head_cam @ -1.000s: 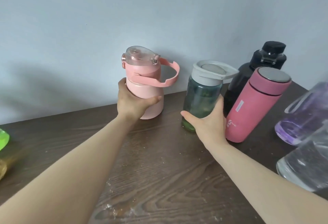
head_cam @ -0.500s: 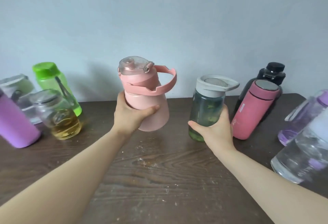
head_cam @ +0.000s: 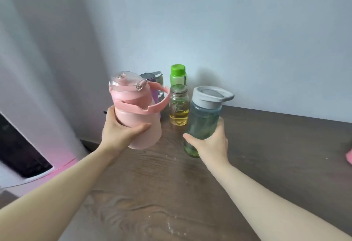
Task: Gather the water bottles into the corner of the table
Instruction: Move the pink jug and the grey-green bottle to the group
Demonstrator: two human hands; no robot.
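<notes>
My left hand (head_cam: pixel 122 132) grips a pink jug-shaped bottle (head_cam: pixel 137 111) with a clear lid and a pink handle, held above the table and tilted. My right hand (head_cam: pixel 211 143) holds a green-tinted bottle (head_cam: pixel 203 118) with a grey loop cap, also lifted and tilted. Behind them, in the table's far left corner by the wall, stand a clear bottle with yellow liquid (head_cam: pixel 179 107), a bright green bottle (head_cam: pixel 177 75) and a purple bottle (head_cam: pixel 155 82) partly hidden by the pink one.
The dark wooden table (head_cam: pixel 266 155) runs along a pale wall. A pink object (head_cam: pixel 349 156) shows at the right edge. To the left, off the table's end, stands a white and pink unit with a dark panel (head_cam: pixel 22 156).
Both hands lifted their bottles off the table and carried them left. The view swung left, so the corner group now sits right behind the held bottles; the right-hand bottles left the view.
</notes>
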